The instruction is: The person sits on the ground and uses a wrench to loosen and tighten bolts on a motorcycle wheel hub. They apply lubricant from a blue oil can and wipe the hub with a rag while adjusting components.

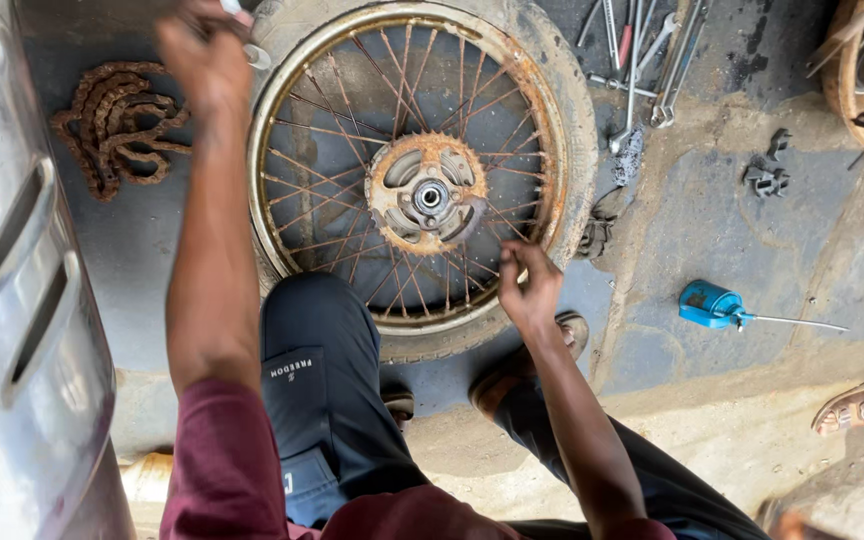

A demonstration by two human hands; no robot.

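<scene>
At far left lies a rusty chain (112, 125). The left hand (204, 50) is closed around a small pale tool (252, 52) at the far rim of the spoked wheel (422, 180), which lies flat. The right hand (527, 285), nearer, pinches a spoke (497, 215) at the near rim. Wrenches (642, 60) and a blue oil can (712, 303) lie to the right, apart.
</scene>
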